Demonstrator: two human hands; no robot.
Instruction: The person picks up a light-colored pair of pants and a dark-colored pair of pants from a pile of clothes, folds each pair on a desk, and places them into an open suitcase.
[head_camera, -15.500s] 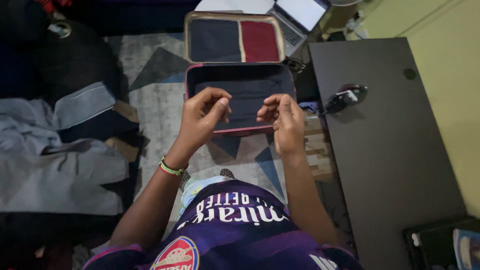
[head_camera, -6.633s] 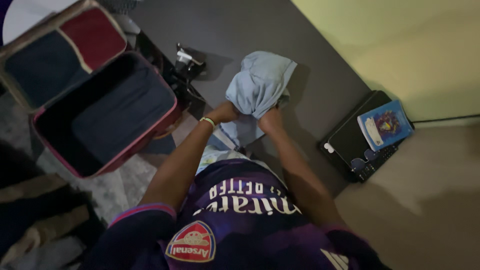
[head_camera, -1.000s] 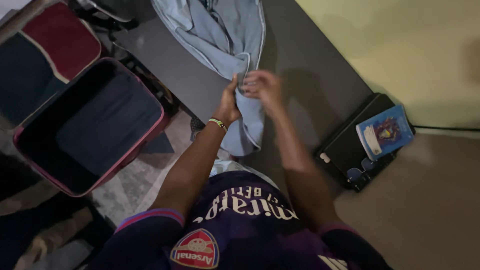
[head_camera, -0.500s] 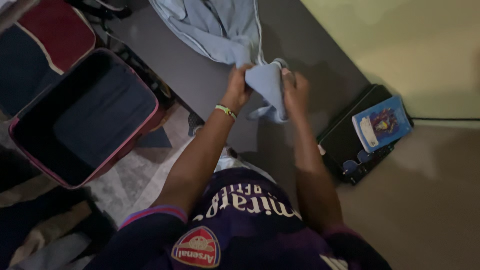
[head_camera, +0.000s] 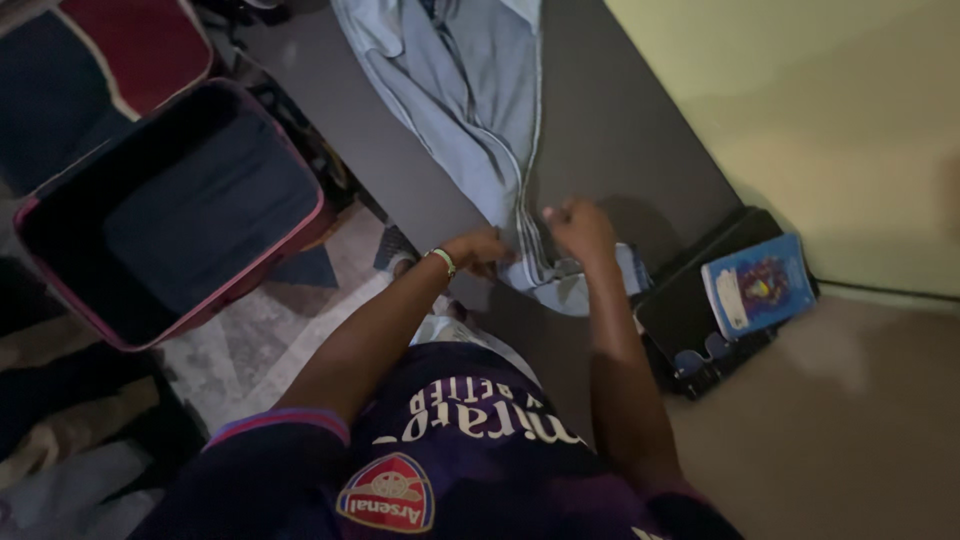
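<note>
Pale blue garment (head_camera: 470, 90) stretched along table

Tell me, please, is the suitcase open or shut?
Open: the suitcase has its lid laid back, its dark interior showing.

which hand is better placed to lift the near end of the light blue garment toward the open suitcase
Probably the left hand: it grips the garment on the side nearest the suitcase. The right hand is farther away.

open suitcase (head_camera: 170, 200); blue book (head_camera: 757, 283) — glasses (head_camera: 703, 352)
</note>
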